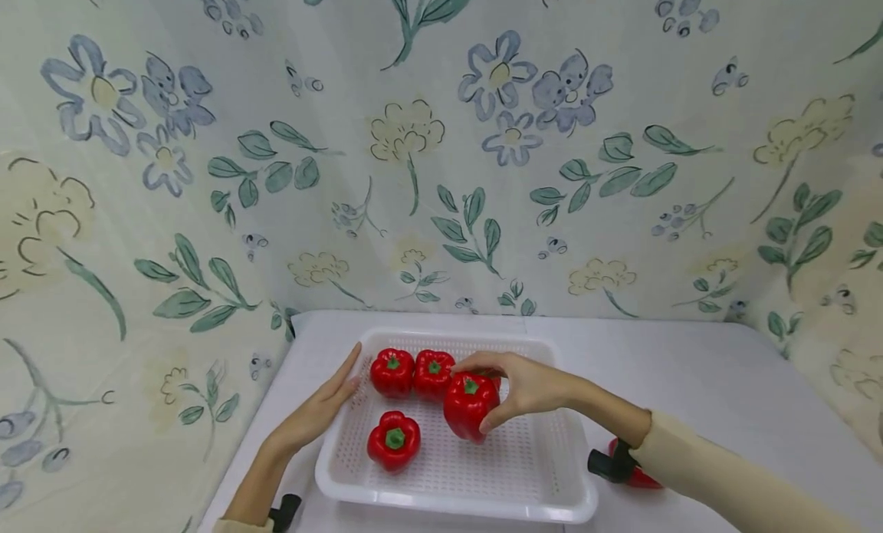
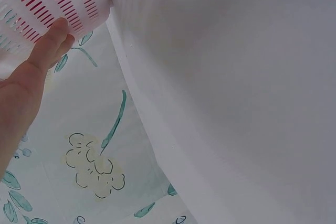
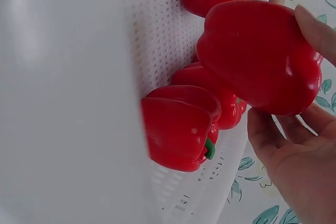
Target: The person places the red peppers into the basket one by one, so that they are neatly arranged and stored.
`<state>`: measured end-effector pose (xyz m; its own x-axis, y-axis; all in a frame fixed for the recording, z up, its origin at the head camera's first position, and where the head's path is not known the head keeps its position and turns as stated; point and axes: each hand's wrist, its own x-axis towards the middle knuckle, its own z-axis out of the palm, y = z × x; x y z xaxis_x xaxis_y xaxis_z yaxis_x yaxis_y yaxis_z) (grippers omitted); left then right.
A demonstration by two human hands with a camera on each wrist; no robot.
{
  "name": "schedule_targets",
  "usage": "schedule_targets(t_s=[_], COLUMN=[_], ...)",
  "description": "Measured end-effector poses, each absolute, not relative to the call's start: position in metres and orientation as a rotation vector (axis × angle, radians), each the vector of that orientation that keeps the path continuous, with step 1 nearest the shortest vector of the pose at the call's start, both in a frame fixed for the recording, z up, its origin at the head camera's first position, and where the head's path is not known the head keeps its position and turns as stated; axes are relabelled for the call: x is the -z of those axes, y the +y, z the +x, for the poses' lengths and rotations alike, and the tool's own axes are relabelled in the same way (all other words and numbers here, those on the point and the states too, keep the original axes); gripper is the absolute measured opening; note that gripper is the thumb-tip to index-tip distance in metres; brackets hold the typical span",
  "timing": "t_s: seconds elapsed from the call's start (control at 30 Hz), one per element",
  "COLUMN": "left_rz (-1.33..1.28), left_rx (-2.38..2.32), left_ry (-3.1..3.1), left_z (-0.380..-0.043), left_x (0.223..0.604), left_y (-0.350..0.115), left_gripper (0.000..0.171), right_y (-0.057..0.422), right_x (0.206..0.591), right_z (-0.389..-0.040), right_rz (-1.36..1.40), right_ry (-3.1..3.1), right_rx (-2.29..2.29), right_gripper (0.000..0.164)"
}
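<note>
My right hand grips a red bell pepper between thumb and fingers, above the white perforated plastic basket. In the right wrist view the held pepper hangs over others, tilted on its side. Two red bell peppers sit side by side along the basket's back, and a further one is partly hidden behind my right hand. Nearer the front left lies another bell pepper with its green stem up. My left hand rests with straight fingers against the basket's left side, also seen in the left wrist view.
The basket stands on a white table. To its right, a red bell pepper lies on the table, partly covered by my right forearm and the black wrist camera. A flower-patterned cloth hangs behind the table.
</note>
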<state>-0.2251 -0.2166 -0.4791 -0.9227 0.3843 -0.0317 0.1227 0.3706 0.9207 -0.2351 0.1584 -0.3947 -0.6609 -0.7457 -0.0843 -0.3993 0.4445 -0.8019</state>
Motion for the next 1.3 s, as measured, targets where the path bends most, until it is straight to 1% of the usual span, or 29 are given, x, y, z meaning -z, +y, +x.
schedule_targets(t_s=[0.3,0.77,1.3], left_rz=[0.445,0.441,0.444], left_rx=[-1.565,-1.573,-1.572], left_ry=[2.389,2.401,2.404], left_z=[-0.224,-0.224,-0.225], left_x=[0.477,0.478,0.48], left_y=[-0.218,-0.218,-0.219], left_gripper=[0.063,0.061,0.061], right_y=[0.141,0.126,0.119], right_x=[0.39,0.408,0.421], right_z=[-0.242,-0.245,-0.252], right_rz=[-0.999,-1.031,-1.029], right_ry=[2.23,2.047,1.971], right_rx=[1.026,0.995,0.95], right_gripper=[0.081,0.073,0.074])
